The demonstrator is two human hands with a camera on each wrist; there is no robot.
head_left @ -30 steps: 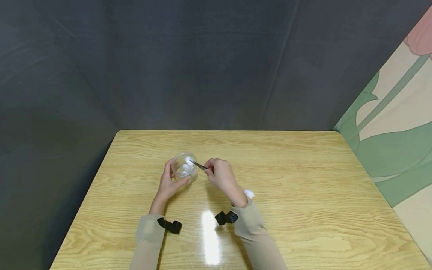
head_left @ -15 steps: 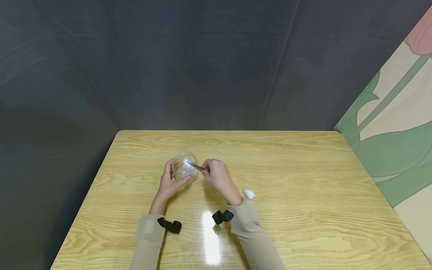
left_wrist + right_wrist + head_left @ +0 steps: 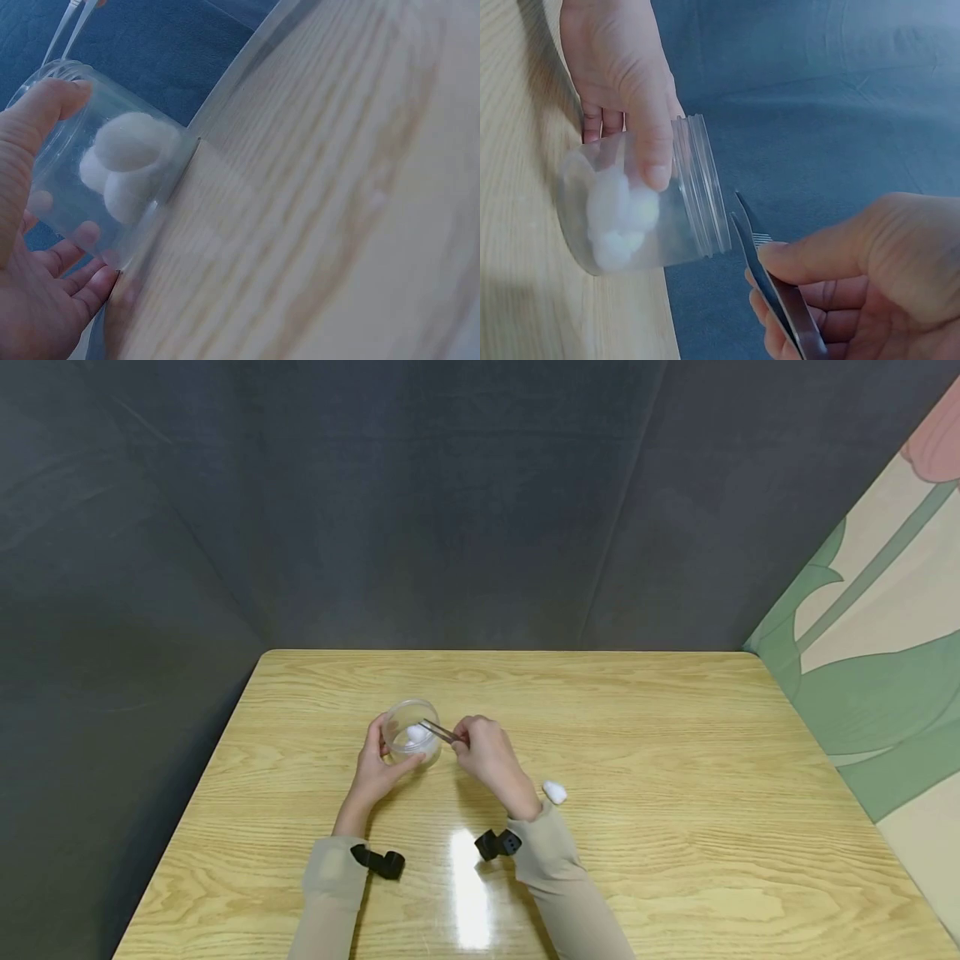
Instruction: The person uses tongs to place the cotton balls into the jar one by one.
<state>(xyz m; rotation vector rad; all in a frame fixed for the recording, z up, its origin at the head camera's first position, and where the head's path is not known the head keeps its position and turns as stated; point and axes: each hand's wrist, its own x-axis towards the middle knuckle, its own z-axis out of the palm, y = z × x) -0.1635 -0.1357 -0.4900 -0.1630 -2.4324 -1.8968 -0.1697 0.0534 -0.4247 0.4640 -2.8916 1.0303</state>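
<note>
My left hand (image 3: 377,772) grips a clear plastic jar (image 3: 686,229) from its left side, thumb across the near wall below the threaded rim. Several white cotton balls (image 3: 127,142) lie heaped at the bottom of the jar, which stands on the table without a lid. In my right hand (image 3: 489,756) is a pair of metal tweezers (image 3: 784,296), pinched between thumb and fingers. Their tips are apart with nothing between them, just at the jar's mouth. Another cotton ball (image 3: 554,792) rests on the table by my right wrist.
The wooden table (image 3: 675,760) ends at a dark cloth (image 3: 450,510) behind it. A flower-patterned panel (image 3: 892,660) borders the right side. Each wrist carries a small black camera mount, the left one (image 3: 378,862) close above the tabletop.
The tweezers have let go of a cotton ball, which dropped into the jar, and their tips have spread and drawn back toward the rim. My left hand and the jar stay put.
</note>
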